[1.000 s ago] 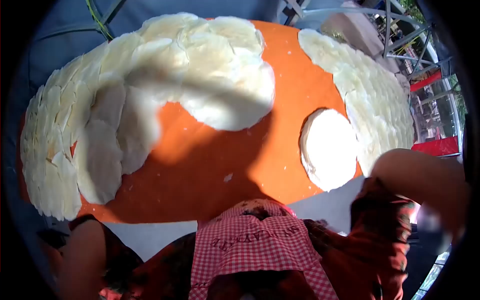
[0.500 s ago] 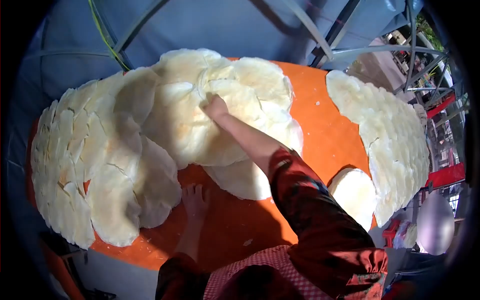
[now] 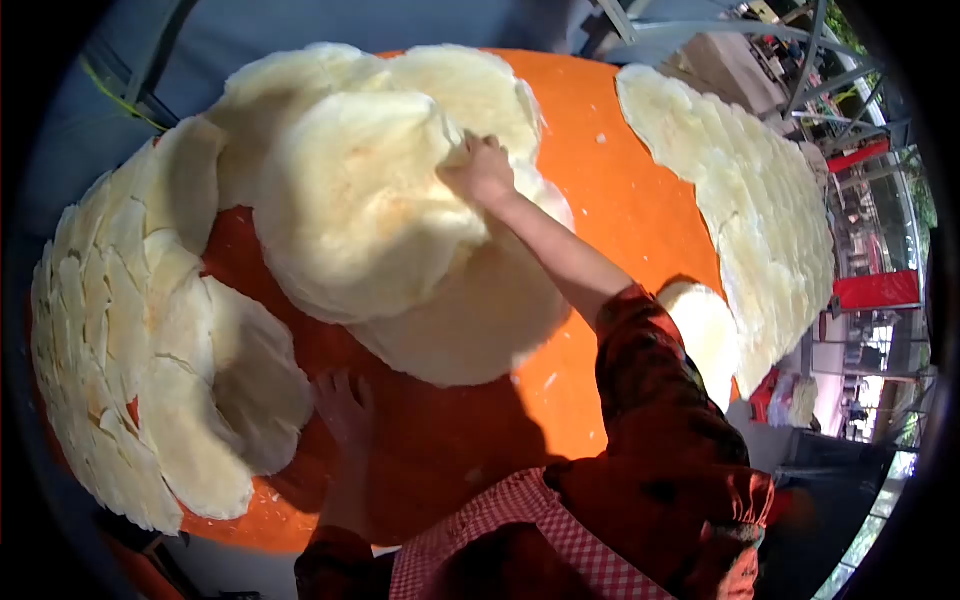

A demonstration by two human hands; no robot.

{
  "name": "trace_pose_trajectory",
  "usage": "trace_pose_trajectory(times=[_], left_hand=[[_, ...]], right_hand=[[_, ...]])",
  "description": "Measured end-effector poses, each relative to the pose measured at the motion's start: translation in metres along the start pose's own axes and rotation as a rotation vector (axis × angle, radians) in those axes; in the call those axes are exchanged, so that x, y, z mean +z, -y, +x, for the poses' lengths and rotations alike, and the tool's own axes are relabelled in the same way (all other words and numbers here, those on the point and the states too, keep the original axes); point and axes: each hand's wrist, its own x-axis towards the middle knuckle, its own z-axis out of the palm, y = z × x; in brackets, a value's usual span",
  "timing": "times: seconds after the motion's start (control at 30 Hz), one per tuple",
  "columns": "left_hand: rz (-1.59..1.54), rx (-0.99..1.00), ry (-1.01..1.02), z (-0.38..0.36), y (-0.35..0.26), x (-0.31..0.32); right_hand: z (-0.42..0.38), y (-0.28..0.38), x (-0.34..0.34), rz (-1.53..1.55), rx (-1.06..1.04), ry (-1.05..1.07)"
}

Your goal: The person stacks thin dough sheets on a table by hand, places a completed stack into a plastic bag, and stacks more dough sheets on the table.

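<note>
Several large, pale, round flatbreads overlap in front of me. My right hand (image 3: 485, 172) is closed on the right edge of the topmost flatbread (image 3: 360, 200), whose surface creases toward my fingers. Beneath it, another flatbread (image 3: 470, 320) lies partly covered. My left hand (image 3: 343, 405) rests with its fingers apart on the orange tabletop (image 3: 430, 430), in shadow, just beside a flatbread (image 3: 255, 385) of the left group.
Overlapping flatbreads (image 3: 95, 330) cover the table's left end, and more flatbreads (image 3: 750, 190) spread over its right end. A separate round flatbread (image 3: 700, 330) sits near my right sleeve. Metal frame bars (image 3: 165, 50) stand behind the table.
My right hand has moved to the right, pulling a flatbread's edge. The topmost flatbread has shifted, baring orange tabletop on its left. My left hand stays low on the tabletop. The view has shifted.
</note>
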Motion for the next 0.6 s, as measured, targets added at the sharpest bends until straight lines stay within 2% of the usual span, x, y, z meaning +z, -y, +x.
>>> trace_pose_trajectory(times=[0.07,0.13,0.17,0.2,0.3,0.37,0.43,0.5,0.57,0.6], left_hand=[[-0.015,-0.024,0.032,0.001,-0.004,-0.001],[0.001,0.024,0.002,0.001,0.0,0.004],[0.008,0.047,-0.011,-0.002,0.0,0.005],[0.007,0.041,-0.001,-0.004,0.0,0.007],[0.009,0.041,-0.002,-0.004,0.002,0.009],[0.004,0.053,-0.013,-0.004,0.004,0.009],[0.053,0.058,0.007,-0.004,0.007,0.009],[0.064,0.038,0.004,-0.003,0.002,0.01],[0.043,0.023,0.004,-0.003,-0.002,0.004],[0.033,0.028,0.01,-0.002,0.001,0.006]], right_hand=[[-0.001,-0.004,-0.003,-0.091,0.026,-0.191],[0.008,0.0,-0.011,0.092,0.154,-0.024],[0.013,-0.004,-0.011,0.102,0.111,0.054],[0.029,-0.021,-0.001,0.321,0.055,0.271],[-0.005,0.019,-0.058,0.62,0.234,0.399],[-0.024,0.006,-0.094,0.807,0.183,0.382],[-0.057,-0.017,-0.134,0.746,0.305,0.348],[-0.071,-0.079,-0.116,0.394,0.283,0.211],[-0.082,-0.128,-0.095,0.344,0.271,0.157],[-0.083,-0.132,-0.094,0.323,0.259,0.121]])
